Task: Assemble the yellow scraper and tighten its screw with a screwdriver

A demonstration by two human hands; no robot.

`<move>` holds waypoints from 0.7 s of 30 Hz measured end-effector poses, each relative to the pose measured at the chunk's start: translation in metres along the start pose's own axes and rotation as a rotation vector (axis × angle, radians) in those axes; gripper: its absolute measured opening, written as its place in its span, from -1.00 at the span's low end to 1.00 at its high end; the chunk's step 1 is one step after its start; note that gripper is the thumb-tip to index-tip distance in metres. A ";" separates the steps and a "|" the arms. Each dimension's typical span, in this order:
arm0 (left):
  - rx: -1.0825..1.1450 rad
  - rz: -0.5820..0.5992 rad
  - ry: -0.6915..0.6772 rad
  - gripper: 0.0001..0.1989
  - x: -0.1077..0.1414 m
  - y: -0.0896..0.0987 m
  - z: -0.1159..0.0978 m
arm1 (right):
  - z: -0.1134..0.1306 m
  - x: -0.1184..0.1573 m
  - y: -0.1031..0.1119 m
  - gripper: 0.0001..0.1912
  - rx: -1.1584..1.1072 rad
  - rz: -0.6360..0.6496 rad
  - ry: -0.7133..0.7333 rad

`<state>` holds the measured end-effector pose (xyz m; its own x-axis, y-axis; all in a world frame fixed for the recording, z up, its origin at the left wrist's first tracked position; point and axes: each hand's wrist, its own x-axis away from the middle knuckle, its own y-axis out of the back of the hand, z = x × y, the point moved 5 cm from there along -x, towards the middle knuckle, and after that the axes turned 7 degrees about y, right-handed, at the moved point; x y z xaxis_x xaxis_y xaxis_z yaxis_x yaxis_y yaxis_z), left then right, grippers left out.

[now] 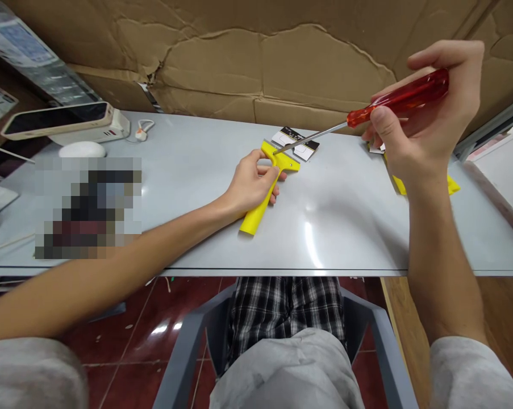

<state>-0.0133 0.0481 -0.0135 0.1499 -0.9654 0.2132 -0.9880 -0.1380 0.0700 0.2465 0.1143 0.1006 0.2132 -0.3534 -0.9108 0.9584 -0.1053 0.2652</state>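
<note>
My left hand (251, 180) is wrapped round a yellow scraper (262, 209) just above the table, its wide head pointing away from me. In my right hand (426, 125) is a screwdriver (403, 97) with a clear red handle. The metal shaft slants down to the left, and its tip meets the left side of the scraper's head, where a screw may lie hidden. A second small hole or screw shows on the head's right side. Behind the head lies a black and white card (308, 149).
Partly hidden by my right wrist, other yellow pieces (399, 184) lie on the grey table (188, 170). A phone (60, 120) leans on a white box at the left, near a white mouse (82, 149). Cardboard (213, 62) lines the back.
</note>
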 end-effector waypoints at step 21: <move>-0.035 0.004 -0.010 -0.81 0.001 -0.001 0.000 | 0.021 -0.010 0.008 -0.42 0.072 -0.027 0.216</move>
<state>-0.0124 0.0471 -0.0130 0.1459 -0.9681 0.2036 -0.9865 -0.1269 0.1031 0.2481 0.0977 0.1181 0.2307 -0.1435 -0.9624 0.9501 -0.1804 0.2547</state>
